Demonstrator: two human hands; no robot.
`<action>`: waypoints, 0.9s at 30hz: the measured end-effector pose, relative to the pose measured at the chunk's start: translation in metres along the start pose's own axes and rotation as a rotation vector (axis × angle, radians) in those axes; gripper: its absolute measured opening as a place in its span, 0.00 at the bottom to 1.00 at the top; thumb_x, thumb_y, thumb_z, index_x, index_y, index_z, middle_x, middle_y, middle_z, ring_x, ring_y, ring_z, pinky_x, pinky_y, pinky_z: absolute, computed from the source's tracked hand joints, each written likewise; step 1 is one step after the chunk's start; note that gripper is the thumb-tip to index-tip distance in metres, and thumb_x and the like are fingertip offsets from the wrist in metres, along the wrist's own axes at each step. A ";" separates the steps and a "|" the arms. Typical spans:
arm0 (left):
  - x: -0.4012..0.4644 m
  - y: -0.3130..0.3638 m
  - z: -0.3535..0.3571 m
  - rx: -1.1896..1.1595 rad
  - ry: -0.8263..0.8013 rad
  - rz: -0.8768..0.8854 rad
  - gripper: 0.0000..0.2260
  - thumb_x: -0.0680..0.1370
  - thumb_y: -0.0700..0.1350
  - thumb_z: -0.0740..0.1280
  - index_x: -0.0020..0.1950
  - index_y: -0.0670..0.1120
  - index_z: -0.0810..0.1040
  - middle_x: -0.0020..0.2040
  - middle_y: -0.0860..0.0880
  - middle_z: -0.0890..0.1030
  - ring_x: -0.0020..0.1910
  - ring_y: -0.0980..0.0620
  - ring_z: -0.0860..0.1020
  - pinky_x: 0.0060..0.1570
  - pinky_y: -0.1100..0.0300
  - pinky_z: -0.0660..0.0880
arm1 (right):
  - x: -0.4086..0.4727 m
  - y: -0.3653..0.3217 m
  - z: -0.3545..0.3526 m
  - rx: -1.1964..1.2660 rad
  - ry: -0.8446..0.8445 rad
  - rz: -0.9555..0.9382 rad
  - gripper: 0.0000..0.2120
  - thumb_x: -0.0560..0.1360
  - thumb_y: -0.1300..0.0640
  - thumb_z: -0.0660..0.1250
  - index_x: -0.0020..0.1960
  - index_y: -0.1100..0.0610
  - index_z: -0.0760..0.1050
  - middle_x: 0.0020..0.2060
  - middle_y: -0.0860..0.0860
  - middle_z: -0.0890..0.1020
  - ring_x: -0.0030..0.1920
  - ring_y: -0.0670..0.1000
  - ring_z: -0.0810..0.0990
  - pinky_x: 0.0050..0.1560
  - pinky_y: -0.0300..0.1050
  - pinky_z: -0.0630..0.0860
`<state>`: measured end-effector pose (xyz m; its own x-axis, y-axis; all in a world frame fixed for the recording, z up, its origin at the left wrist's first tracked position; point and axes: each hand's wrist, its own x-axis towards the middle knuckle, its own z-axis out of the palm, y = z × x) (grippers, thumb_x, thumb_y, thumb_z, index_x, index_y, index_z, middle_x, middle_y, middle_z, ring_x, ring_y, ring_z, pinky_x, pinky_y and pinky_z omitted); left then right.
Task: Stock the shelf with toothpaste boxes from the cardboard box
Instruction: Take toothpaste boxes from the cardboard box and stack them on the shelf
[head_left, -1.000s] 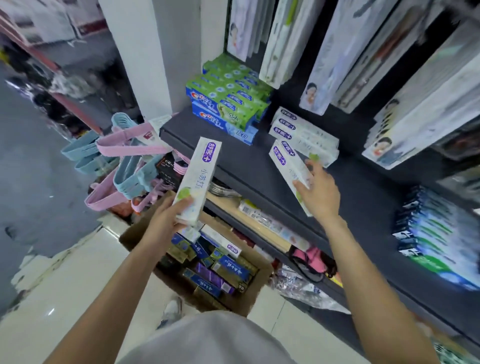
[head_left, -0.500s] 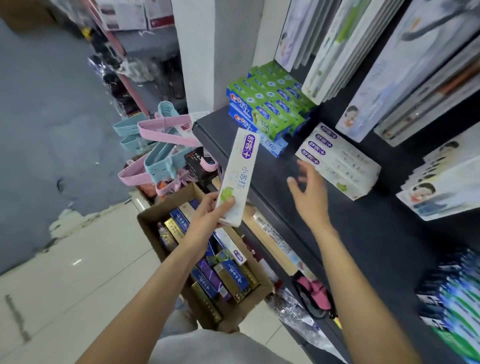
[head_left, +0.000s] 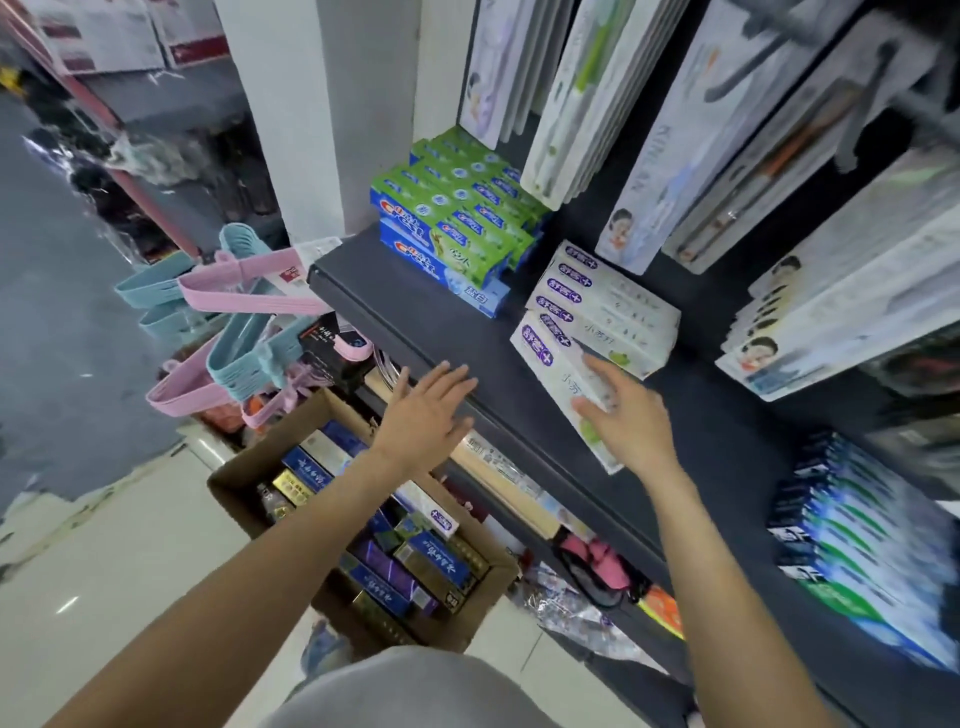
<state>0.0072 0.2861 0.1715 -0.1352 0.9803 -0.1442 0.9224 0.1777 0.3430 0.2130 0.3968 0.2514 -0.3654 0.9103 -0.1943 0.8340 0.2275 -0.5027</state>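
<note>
My right hand (head_left: 631, 421) holds a white toothpaste box with a purple label (head_left: 550, 364) down on the dark shelf (head_left: 415, 317). The box lies just in front of a stack of matching white boxes (head_left: 608, 301). My left hand (head_left: 421, 415) hovers with flat, spread fingers and nothing in it, at the shelf's front edge. Below it on the floor stands the cardboard box (head_left: 228, 483), holding several blue, gold and purple toothpaste boxes (head_left: 415, 561).
Green and blue toothpaste boxes (head_left: 452, 223) are stacked at the shelf's left end. Toothbrush packs (head_left: 597, 88) hang above the shelf. Dark blue and green boxes (head_left: 857, 545) fill the shelf's right. Pink and blue hangers (head_left: 234, 322) hang left of the shelf, over the floor.
The white box has passed from my left hand to my right, which has brought it down onto the shelf. My left hand, now empty, has opened by the shelf edge.
</note>
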 end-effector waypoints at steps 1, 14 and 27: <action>0.007 -0.001 0.001 0.065 -0.048 0.006 0.24 0.81 0.56 0.51 0.77 0.53 0.52 0.78 0.56 0.51 0.77 0.56 0.46 0.73 0.46 0.40 | 0.012 0.004 -0.003 -0.138 0.013 -0.043 0.23 0.75 0.53 0.67 0.68 0.44 0.68 0.62 0.48 0.77 0.60 0.53 0.75 0.57 0.48 0.71; 0.020 -0.001 0.012 0.105 -0.139 -0.016 0.28 0.80 0.49 0.57 0.78 0.50 0.49 0.78 0.53 0.46 0.77 0.53 0.44 0.74 0.45 0.45 | 0.105 0.009 0.045 -0.408 0.244 -0.013 0.24 0.72 0.57 0.69 0.67 0.52 0.68 0.64 0.60 0.67 0.64 0.64 0.64 0.70 0.58 0.54; -0.118 -0.108 0.073 -0.522 0.260 -0.526 0.07 0.76 0.43 0.65 0.54 0.48 0.76 0.46 0.53 0.79 0.47 0.54 0.75 0.44 0.60 0.69 | -0.052 -0.043 0.181 -0.172 -0.404 -0.387 0.11 0.79 0.56 0.60 0.58 0.52 0.75 0.51 0.47 0.81 0.48 0.48 0.80 0.43 0.39 0.72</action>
<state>-0.0499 0.1447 0.0833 -0.6470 0.7334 -0.2085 0.4331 0.5786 0.6911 0.1215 0.2771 0.1305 -0.7573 0.5537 -0.3463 0.6513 0.6008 -0.4636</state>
